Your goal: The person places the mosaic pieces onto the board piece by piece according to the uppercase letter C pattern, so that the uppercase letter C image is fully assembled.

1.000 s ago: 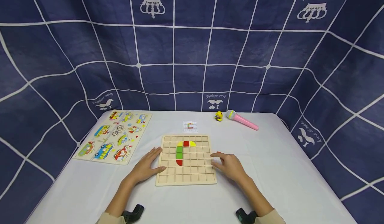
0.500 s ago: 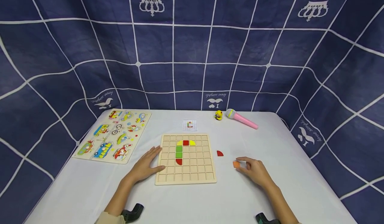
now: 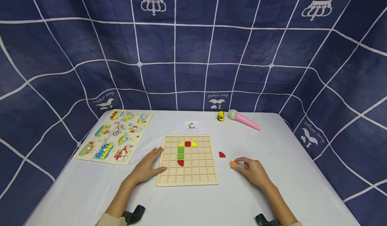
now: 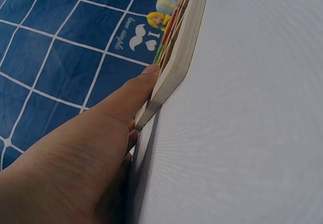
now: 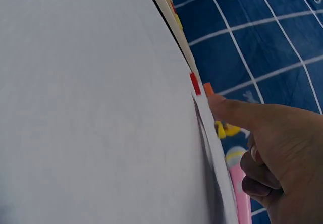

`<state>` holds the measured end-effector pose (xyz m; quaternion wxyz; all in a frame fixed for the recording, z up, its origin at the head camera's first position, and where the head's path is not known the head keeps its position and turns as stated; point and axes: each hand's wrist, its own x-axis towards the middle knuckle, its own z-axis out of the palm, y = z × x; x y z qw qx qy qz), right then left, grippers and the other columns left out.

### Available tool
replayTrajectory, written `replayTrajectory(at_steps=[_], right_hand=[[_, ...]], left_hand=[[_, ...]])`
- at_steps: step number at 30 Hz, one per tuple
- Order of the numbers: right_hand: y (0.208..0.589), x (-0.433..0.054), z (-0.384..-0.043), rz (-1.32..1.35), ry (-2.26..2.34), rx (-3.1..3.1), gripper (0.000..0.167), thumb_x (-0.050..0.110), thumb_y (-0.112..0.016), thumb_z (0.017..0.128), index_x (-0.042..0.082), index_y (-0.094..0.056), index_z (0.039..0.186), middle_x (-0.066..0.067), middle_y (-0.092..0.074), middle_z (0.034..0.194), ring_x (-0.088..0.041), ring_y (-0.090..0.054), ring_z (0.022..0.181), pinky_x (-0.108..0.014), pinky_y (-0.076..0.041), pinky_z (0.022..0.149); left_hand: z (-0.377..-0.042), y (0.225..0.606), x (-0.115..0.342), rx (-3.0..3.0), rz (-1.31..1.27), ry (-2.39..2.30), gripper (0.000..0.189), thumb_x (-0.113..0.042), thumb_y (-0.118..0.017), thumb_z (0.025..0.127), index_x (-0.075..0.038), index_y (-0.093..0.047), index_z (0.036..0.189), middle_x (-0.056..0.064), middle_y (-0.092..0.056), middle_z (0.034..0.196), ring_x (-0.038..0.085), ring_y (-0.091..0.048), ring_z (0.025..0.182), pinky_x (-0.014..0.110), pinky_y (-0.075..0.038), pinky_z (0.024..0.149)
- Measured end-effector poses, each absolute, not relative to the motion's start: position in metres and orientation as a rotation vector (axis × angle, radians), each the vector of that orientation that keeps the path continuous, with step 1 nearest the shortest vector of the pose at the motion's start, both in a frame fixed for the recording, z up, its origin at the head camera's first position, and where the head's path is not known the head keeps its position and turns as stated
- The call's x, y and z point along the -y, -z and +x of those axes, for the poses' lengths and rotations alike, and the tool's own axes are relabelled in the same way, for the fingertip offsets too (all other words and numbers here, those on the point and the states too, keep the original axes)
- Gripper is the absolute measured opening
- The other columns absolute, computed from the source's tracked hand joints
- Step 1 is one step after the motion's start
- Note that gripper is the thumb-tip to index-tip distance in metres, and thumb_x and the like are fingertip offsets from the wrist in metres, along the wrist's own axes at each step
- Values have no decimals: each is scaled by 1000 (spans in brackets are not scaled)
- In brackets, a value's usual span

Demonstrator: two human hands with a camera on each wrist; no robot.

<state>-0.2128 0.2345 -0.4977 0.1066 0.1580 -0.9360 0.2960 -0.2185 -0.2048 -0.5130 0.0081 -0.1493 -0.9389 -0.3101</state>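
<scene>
A wooden grid board lies on the white table in the head view. In its cells sit a red square, two yellow quarter-rounds, two green squares and a red quarter-round. My left hand rests against the board's left edge, fingers extended, thumb over the rim; the left wrist view shows the thumb on the board's edge. Right of the board, my right hand pinches an orange square between thumb and forefinger. A loose red quarter-round lies between that hand and the board.
Behind the board lies a small pattern card. A vehicle puzzle board is at the left. A yellow toy figure and a pink toy microphone lie at the back right. Dark blue gridded cloth hangs behind the table.
My right hand has gone from the board's right edge out to the right, then slightly back left with the orange square. The loose red quarter-round has come into sight. My left hand stays put.
</scene>
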Motion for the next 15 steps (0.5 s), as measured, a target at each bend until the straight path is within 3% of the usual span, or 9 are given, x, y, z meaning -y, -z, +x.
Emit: replayTrajectory(at_steps=[15], right_hand=[[492,-150,-222,712,-909,2693,26,34,-75,76,22,-69,99,15,-26,50,1,-19,46,-17,-18,41]], left_hand=[[-217,511,204,2938,-459,988,87,-55,-65,77,-10,-32,144,10,-27,149,33,-17,137,54,-17,108]])
